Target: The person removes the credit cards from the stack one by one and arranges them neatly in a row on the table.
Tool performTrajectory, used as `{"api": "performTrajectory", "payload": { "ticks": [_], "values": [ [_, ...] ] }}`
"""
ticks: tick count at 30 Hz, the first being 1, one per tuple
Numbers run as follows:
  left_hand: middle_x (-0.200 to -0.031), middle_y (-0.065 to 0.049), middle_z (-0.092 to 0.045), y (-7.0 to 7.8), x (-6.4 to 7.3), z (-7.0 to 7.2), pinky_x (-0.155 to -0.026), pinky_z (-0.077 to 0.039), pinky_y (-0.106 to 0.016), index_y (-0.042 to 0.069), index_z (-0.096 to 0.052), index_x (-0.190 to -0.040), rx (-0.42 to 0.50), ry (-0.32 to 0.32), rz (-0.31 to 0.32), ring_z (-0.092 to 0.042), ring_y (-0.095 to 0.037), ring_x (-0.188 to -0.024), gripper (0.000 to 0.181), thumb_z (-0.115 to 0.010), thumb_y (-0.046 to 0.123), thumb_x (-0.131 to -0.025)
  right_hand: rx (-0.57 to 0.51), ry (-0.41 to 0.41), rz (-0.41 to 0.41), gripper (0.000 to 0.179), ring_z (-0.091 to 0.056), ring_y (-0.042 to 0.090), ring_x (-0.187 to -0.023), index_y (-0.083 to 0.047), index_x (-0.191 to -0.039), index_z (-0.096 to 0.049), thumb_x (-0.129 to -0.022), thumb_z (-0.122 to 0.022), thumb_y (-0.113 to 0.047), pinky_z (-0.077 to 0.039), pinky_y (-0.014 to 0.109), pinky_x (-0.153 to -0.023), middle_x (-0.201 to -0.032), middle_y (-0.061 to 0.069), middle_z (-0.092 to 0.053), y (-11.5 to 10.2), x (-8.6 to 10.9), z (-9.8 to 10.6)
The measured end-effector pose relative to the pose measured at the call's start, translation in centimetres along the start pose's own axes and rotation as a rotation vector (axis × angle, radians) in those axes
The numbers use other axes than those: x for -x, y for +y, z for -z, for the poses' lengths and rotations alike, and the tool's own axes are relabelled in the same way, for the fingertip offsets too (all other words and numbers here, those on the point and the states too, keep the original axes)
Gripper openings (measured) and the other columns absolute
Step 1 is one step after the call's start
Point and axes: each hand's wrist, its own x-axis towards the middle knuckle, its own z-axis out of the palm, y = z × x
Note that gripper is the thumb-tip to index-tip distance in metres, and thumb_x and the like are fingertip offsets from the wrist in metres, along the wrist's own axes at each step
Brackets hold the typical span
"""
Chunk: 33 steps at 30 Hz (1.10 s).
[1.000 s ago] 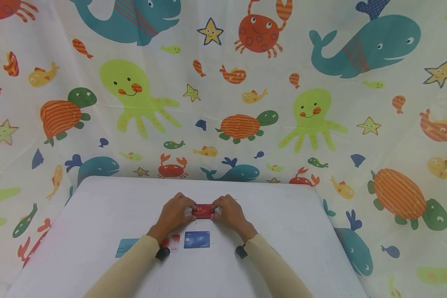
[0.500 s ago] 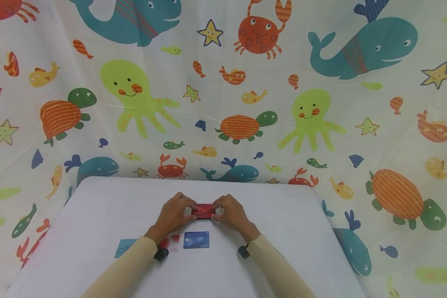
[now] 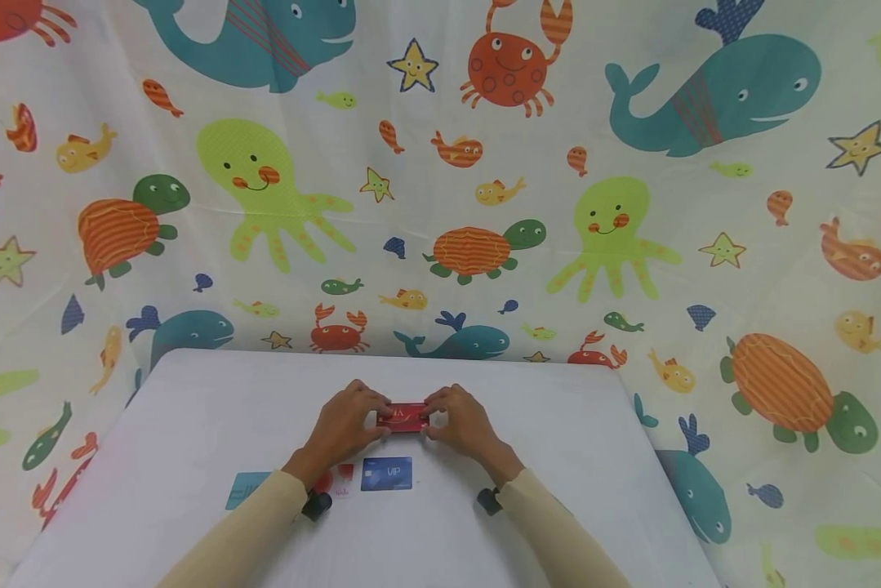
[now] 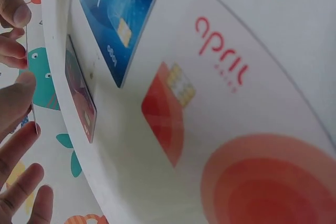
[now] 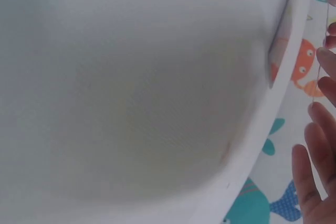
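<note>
The red card (image 3: 405, 417) is hanging between the 2 hands, farther out over the table (image 3: 558, 474) than the blue VIP card (image 3: 387, 474). The left hand (image 3: 340, 423) is pinching 1 end between thumb and fingers, and the right hand (image 3: 464, 420) is pinching the other. In the wrist views the held card is showing as a thin edge, clear of the table, while a reddish card (image 4: 80, 95) is lying flat nearby.

The step seems to be steadying the held card, and doing it well is calling for light, matched pressure: squeezing the ends inward would be risking a bow. Keeping both hands at 1 height should be holding it level. The white april card (image 4: 220, 51) and teal card (image 3: 246, 490) are lying partly hidden by the left arm from above, so a raised sleeve would be sparing them a nudge.
</note>
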Motion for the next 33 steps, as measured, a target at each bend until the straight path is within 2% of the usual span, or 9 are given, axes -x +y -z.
{"api": "performTrajectory", "payload": {
  "ticks": [17,25,33],
  "values": [
    [-0.114,0.007,-0.079,1.4,0.1,0.8,-0.093,-0.06,-0.035,0.027,-0.085,-0.113,-0.003,-0.014,-0.039,-0.062,-0.013,-0.112,0.035,-0.095,0.035,-0.08,-0.013,0.039,0.029,0.025,-0.064,0.014,-0.112,-0.022,-0.109,-0.085,-0.086,-0.089,-0.031,-0.061,0.037,-0.096,-0.119,-0.004,-0.076,0.5,1.6,1.3],
    [-0.112,0.006,-0.081,2.2,0.3,0.9,-0.088,-0.061,-0.034,0.025,-0.085,-0.112,0.001,0.018,-0.085,-0.063,-0.013,-0.108,0.036,-0.096,0.034,-0.078,-0.035,0.076,0.057,0.025,-0.064,0.013,-0.109,-0.023,-0.109,-0.085,-0.085,-0.09,-0.029,-0.061,0.036,-0.093,-0.118,-0.005,-0.077,0.6,2.8,1.9],
    [-0.111,0.005,-0.082,2.8,0.5,0.8,-0.087,-0.063,-0.034,0.022,-0.086,-0.111,0.021,0.022,-0.1,-0.064,-0.012,-0.107,0.036,-0.096,0.033,-0.078,-0.041,0.078,0.054,0.026,-0.065,0.013,-0.11,-0.025,-0.11,-0.084,-0.085,-0.09,-0.031,-0.061,0.037,-0.094,-0.119,-0.006,-0.076,0.7,3.8,2.3]
  ]
}}
